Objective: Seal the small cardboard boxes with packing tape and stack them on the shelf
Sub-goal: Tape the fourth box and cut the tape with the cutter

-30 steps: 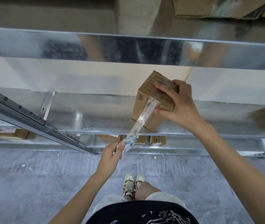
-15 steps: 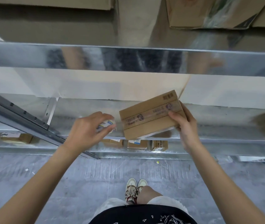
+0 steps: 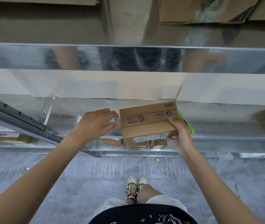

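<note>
A small cardboard box (image 3: 146, 122) lies on its side at the front of the metal shelf (image 3: 225, 120), a strip of clear tape running across its upper face. My right hand (image 3: 179, 135) grips its right end, thumb on top. My left hand (image 3: 96, 122) grips the roll of packing tape (image 3: 111, 122) against the box's left edge. A white label shows on the box's front face.
A yellow-green marker (image 3: 186, 122) lies on the shelf behind the box's right end. Several small boxes (image 3: 158, 143) sit on the lower shelf. Large cartons (image 3: 201, 10) stand on the top shelf. A grey slotted beam (image 3: 15, 117) slants at left.
The box went from standing on end to lying on its side. My left hand brought the tape roll up from below to the box's left edge.
</note>
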Demonstrator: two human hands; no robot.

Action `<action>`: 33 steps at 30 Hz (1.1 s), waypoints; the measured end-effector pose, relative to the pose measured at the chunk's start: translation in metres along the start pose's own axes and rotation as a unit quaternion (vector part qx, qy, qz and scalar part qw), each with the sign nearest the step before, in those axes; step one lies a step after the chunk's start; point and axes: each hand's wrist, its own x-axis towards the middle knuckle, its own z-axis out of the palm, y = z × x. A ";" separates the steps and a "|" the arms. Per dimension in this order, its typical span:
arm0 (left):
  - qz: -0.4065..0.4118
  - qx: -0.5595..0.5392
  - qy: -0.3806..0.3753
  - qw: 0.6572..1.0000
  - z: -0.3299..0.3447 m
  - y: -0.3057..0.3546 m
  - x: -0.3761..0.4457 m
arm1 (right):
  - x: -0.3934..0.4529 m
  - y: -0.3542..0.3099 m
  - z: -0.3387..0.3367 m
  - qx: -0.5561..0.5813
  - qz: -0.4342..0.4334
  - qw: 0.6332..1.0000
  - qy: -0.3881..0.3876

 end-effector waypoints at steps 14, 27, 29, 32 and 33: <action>-0.062 -0.096 -0.087 0.990 0.021 -0.009 0.006 | 0.005 -0.001 0.001 0.025 0.017 1.000 -0.004; -0.048 -0.110 -0.101 0.988 0.031 -0.012 0.004 | -0.002 -0.006 0.002 0.009 0.023 1.000 -0.006; -0.054 -0.111 -0.106 0.987 0.032 -0.012 0.005 | -0.003 -0.008 -0.001 -0.105 -0.040 0.993 0.022; -0.054 -0.104 -0.117 0.986 0.031 -0.009 0.007 | 0.000 -0.012 -0.016 -0.483 -0.212 0.847 0.059; -0.051 -0.101 -0.119 0.986 0.031 -0.008 0.007 | 0.000 -0.012 -0.016 -0.562 -0.243 0.788 0.065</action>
